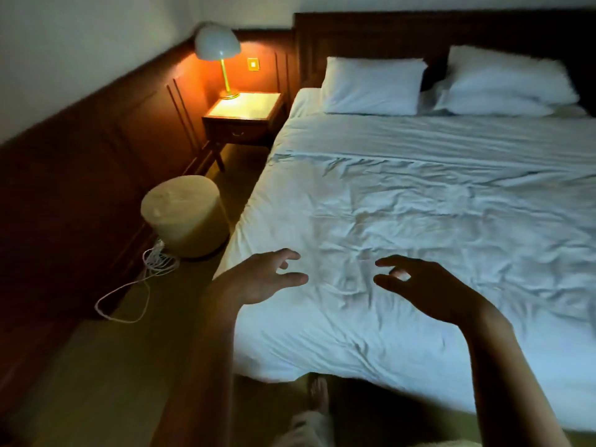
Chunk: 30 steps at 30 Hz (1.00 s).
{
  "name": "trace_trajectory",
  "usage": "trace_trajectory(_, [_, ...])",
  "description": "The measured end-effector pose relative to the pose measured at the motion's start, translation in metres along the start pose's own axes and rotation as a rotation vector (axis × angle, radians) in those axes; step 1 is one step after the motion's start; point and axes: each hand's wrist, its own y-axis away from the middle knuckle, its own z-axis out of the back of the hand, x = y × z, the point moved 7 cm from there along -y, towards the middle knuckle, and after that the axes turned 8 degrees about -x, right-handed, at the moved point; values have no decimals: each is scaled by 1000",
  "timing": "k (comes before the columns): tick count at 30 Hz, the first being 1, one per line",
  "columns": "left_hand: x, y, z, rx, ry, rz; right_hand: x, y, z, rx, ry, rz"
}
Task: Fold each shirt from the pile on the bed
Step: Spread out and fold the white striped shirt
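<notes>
A wide bed (419, 204) with a wrinkled white sheet fills the right of the head view. No shirt or pile of shirts shows anywhere on it. My left hand (264, 279) hovers over the bed's near left corner, fingers spread and loosely bent, holding nothing. My right hand (422, 288) hangs a short way to its right above the sheet, fingers also spread and empty. The two hands face each other with a gap of bare sheet between them.
Two white pillows (371, 87) (503, 82) lean on the dark headboard. A lit lamp (219, 56) stands on a wooden nightstand (242, 119) left of the bed. A round pale stool (183, 214) and a coiled white cord (142, 285) lie on the floor.
</notes>
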Motion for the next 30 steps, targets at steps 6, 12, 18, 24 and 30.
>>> trace_trajectory(6, [-86,-137,-18,82,-50,-127,-85,-70,85,-157,-3,-113])
trace_trajectory(12, [-182,-234,-27,120,-97,-242,-156,-103,166,-237,30,-207])
trace_trajectory(18, [-283,-298,-78,217,-167,-345,-240,-111,243,-295,78,-269])
trace_trajectory(24, [-417,-354,-188,293,-248,-450,-387,-88,336,-373,140,-321])
trace_trajectory(30, [-606,-431,-435,367,-208,-562,-676,-53,419,-460,212,-472])
